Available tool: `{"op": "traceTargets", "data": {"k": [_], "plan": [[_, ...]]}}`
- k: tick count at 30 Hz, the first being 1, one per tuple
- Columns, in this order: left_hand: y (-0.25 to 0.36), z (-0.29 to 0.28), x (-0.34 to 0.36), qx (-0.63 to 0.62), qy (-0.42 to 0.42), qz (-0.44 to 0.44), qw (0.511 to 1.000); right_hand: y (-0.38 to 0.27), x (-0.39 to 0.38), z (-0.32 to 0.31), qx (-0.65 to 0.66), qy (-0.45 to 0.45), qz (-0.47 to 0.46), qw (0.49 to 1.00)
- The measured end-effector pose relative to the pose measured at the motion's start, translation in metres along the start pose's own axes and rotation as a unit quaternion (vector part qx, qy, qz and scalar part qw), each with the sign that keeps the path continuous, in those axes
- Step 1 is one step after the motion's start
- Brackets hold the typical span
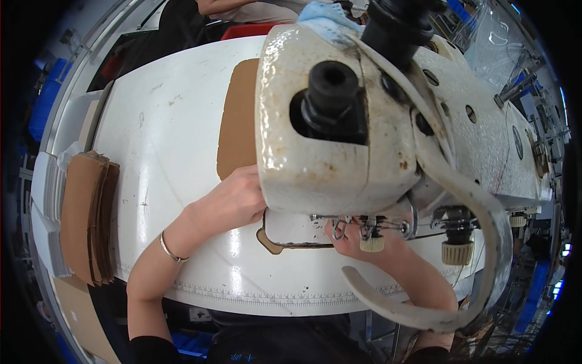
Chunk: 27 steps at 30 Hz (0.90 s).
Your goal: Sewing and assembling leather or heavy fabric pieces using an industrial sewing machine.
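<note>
A sewing machine (315,170) with a worn off-white head hides much of the work beneath it. Under it lies a flat white piece (292,229) with a dark edge, and a rounded brown tab (270,242) sticks out at its left corner. My left hand (235,197), a bangle on its wrist, is curled at the left side of this piece. Its fingertips disappear behind the machine head. My right hand (362,242) rests by the front edge of the piece, its fingers largely hidden behind wire thread guides and a cream knob (372,244).
A large brown panel (235,121) lies beyond my left hand on the white table (163,139). At the table's left edge stands a stack of brown pieces (85,218) beside white ones (50,212). A curved pale guard (418,312) arches over my right forearm. Another person's arm (221,6) shows at the top.
</note>
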State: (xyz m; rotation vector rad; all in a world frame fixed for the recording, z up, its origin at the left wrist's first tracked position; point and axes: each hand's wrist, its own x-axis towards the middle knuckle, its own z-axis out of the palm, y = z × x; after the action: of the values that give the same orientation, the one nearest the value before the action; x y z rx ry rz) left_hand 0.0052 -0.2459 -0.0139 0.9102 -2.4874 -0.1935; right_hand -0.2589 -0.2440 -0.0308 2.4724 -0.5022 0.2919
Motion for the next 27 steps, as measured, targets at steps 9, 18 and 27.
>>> {"op": "traceTargets", "data": {"k": [9,18,27], "plan": [[-0.003,0.000,0.001,-0.015,-0.021,-0.011,1.000,0.002,0.006,0.001,0.050,0.051,0.019,0.997],[-0.017,0.009,0.004,-0.047,-0.032,0.002,0.998,-0.007,-0.009,0.015,0.252,0.035,0.109,0.961],[-0.074,-0.023,-0.006,0.158,0.079,-0.167,0.970,-0.001,0.003,0.003,0.387,0.096,0.135,0.907]]}}
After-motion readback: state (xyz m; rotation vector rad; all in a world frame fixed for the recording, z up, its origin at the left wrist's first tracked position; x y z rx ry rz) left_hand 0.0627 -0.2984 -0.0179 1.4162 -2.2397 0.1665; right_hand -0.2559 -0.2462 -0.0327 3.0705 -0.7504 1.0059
